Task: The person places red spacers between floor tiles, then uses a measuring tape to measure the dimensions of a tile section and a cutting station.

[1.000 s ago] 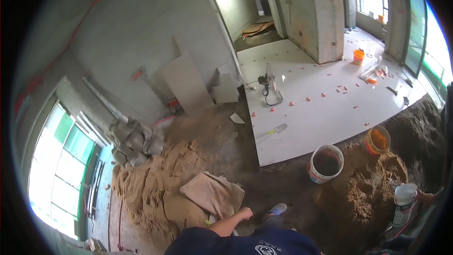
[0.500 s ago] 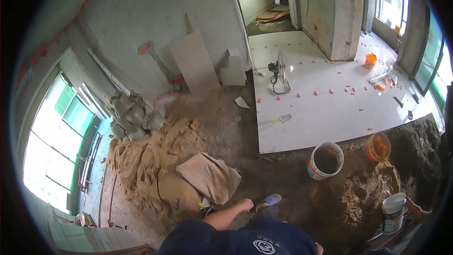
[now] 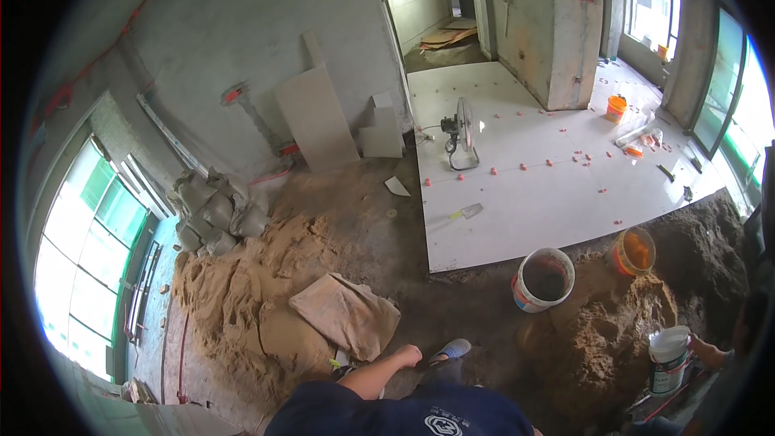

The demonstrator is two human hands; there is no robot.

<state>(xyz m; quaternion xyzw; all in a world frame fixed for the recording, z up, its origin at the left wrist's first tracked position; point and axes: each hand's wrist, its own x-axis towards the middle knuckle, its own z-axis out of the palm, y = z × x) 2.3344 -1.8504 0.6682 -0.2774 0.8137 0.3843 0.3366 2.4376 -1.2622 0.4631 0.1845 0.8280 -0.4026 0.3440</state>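
My left hand point(image 3: 409, 354) is closed in a loose fist, its forearm slanting up from the lower edge. No object shows in it. It hovers beside my shoe point(image 3: 453, 350), near a crumpled tan sack point(image 3: 349, 315) lying on the sand. Of my right hand point(image 3: 538, 432) only a sliver appears at the bottom edge, with the fingers hidden. At the far right, another person's hand point(image 3: 708, 351) is at the rim of a white bucket point(image 3: 668, 361). Two more buckets stand on the dark ground: a white one point(image 3: 523, 287) with grey contents and an orange one point(image 3: 617, 256).
White floor tiles point(image 3: 517, 218) with red levelling clips spread ahead, bearing a fan point(image 3: 462, 133), a trowel point(image 3: 468, 211) and an orange pail point(image 3: 616, 108). A sand heap point(image 3: 234, 299) and filled bags point(image 3: 214, 214) lie left. Wet mortar point(image 3: 597, 331) is piled right. Boards point(image 3: 315, 117) lean on the wall.
The whole view has shifted, so most of the room sits farther left in the picture. My left hand stays closed beside the shoe. The other person's hand is still at the white bucket.
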